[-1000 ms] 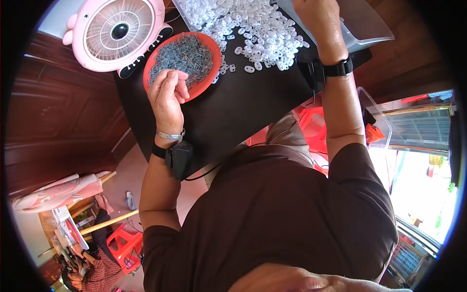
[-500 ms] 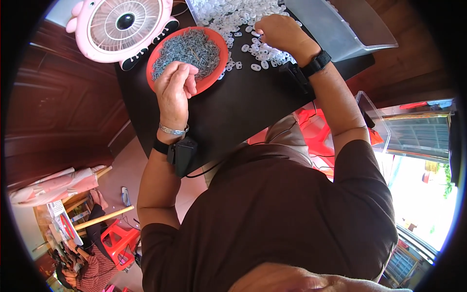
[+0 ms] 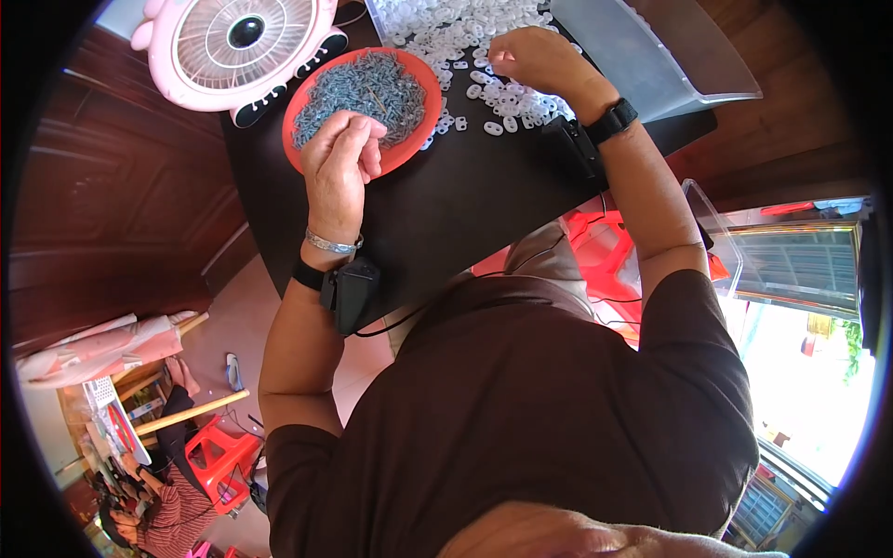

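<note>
My left hand point(image 3: 341, 167) is over the near rim of an orange-red bowl point(image 3: 432, 104), thumb and fingers curled together. The bowl is heaped with small grey screws point(image 3: 358, 93). Whatever those fingers pinch is too small or hidden to name. Farther right, my right hand point(image 3: 541, 63) is closed, its knuckles up and its fingertips beside loose white plastic pieces point(image 3: 512, 99) with small holes. Its palm and most of its fingers are turned out of sight, so anything in it cannot be made out.
A pink animal-shaped fan point(image 3: 244, 51) stands left of the bowl on the black table point(image 3: 446, 214). More white pieces point(image 3: 465, 23) are piled at the back. Beside my right hand lies a translucent plastic bin point(image 3: 642, 65). Black devices point(image 3: 352, 294) are strapped to both wrists, with cables.
The whole view has shifted slightly. Both hands keep nearly the same place and closed shape, the left at the bowl and the right by the white pieces.
</note>
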Demonstrator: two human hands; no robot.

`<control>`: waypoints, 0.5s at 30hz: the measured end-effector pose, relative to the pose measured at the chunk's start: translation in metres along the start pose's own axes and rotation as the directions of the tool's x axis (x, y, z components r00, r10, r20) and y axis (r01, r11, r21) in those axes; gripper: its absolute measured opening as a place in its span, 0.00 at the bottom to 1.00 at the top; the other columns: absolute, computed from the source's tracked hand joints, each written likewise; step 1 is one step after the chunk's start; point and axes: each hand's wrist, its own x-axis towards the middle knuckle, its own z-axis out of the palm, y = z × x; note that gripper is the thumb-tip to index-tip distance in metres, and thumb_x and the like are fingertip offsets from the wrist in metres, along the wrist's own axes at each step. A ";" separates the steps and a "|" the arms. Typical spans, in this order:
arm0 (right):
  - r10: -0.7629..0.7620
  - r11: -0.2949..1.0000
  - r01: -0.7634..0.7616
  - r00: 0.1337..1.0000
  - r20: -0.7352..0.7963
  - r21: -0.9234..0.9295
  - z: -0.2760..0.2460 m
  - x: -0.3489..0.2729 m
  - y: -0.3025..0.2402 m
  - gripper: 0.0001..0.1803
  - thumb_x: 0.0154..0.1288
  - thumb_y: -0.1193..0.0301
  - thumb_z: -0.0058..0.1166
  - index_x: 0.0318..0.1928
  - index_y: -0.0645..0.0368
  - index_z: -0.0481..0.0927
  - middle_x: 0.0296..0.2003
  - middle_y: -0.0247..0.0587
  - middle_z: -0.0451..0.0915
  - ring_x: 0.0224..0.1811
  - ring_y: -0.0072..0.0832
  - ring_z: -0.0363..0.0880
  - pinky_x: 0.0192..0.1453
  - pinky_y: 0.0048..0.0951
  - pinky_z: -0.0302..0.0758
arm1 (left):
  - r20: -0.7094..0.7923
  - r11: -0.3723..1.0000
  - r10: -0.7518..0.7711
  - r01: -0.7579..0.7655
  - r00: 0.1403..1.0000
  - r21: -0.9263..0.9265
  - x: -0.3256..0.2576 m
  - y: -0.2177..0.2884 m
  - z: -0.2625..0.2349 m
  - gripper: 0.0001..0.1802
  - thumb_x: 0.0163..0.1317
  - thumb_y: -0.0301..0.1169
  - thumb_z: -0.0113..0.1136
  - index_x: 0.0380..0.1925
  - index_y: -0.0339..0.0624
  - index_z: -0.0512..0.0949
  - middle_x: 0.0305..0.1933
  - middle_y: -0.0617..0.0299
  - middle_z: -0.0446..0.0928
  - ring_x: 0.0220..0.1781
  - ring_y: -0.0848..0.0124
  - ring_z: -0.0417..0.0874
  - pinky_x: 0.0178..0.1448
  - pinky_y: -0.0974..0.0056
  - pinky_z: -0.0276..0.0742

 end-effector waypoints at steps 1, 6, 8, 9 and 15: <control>0.000 1.000 0.000 1.000 0.001 -0.002 0.001 0.000 0.000 0.11 0.55 0.64 0.48 0.33 0.55 0.80 0.30 0.44 0.80 0.38 0.42 0.78 0.43 0.40 0.73 | 0.004 1.000 -0.001 0.001 1.000 -0.002 0.000 0.000 0.000 0.13 0.64 0.33 0.49 0.25 0.38 0.76 0.18 0.70 0.67 0.18 0.82 0.66 0.21 0.76 0.57; 0.000 1.000 0.001 1.000 0.018 -0.021 0.009 0.008 -0.001 0.11 0.56 0.65 0.48 0.33 0.56 0.80 0.29 0.45 0.80 0.37 0.43 0.78 0.43 0.42 0.73 | 0.011 1.000 -0.011 0.011 1.000 -0.001 0.000 0.001 0.001 0.13 0.64 0.33 0.49 0.25 0.38 0.76 0.18 0.70 0.67 0.18 0.82 0.66 0.21 0.76 0.57; -0.019 0.999 0.019 1.000 0.000 -0.049 0.015 0.015 0.001 0.10 0.54 0.66 0.47 0.31 0.55 0.80 0.29 0.45 0.80 0.36 0.44 0.78 0.41 0.43 0.73 | 0.018 1.000 -0.004 0.004 1.000 0.000 0.001 0.001 0.000 0.12 0.64 0.32 0.49 0.25 0.38 0.76 0.18 0.70 0.67 0.18 0.82 0.66 0.22 0.76 0.57; -0.037 0.996 0.035 0.999 -0.019 -0.077 0.016 0.017 -0.001 0.09 0.52 0.67 0.46 0.29 0.55 0.80 0.29 0.46 0.80 0.36 0.46 0.78 0.39 0.44 0.74 | 0.017 1.000 -0.004 0.004 1.000 0.000 0.001 0.000 0.000 0.12 0.64 0.32 0.49 0.25 0.38 0.76 0.18 0.70 0.67 0.18 0.82 0.66 0.22 0.76 0.57; -0.109 0.917 0.060 0.989 0.102 0.395 0.003 0.021 -0.027 0.11 0.58 0.64 0.52 0.34 0.57 0.82 0.27 0.41 0.81 0.33 0.35 0.80 0.39 0.36 0.75 | 0.014 1.000 -0.015 0.015 1.000 -0.005 0.001 0.000 -0.002 0.12 0.64 0.31 0.49 0.26 0.37 0.76 0.18 0.69 0.67 0.19 0.82 0.66 0.22 0.76 0.58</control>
